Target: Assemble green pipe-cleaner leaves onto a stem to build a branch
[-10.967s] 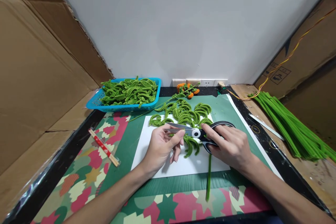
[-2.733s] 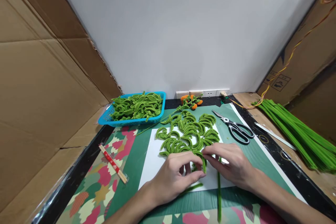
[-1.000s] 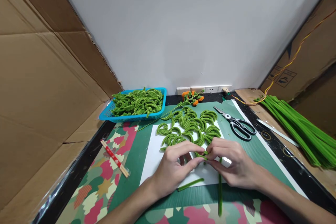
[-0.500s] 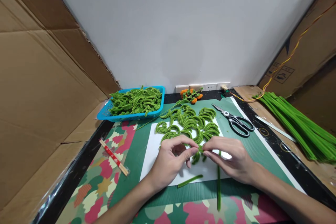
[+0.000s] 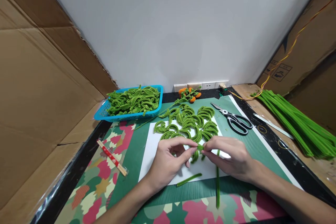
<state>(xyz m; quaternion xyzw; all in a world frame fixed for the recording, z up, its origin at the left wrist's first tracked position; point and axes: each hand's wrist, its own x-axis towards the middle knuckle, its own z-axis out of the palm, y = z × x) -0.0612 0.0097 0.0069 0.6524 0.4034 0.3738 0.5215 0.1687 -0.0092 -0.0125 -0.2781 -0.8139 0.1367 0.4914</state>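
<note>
My left hand [image 5: 173,157] and my right hand [image 5: 228,155] meet over a sheet of white paper [image 5: 149,162], each pinching a short green pipe cleaner [image 5: 200,147] between thumb and forefinger. Most of that piece is hidden by the fingertips. Just beyond lie several curled pipe cleaner clusters [image 5: 190,122]. A short straight pipe cleaner [image 5: 189,180] rests at the paper's near edge. A longer pipe cleaner [image 5: 217,185] points towards me below my right hand, its upper part partly covered by that hand.
At the back left stands a blue basket [image 5: 126,116] heaped with bent green pieces. Scissors [image 5: 233,117] lie right of the paper, chopsticks [image 5: 112,157] left. An orange-and-green pipe cleaner stem [image 5: 189,94] lies near the wall. Long green pipe cleaners [image 5: 294,122] are bundled at right.
The view has shifted slightly, moving everything a little to the left. Both hands keep their pinch on the green piece, with only slight finger movement.
</note>
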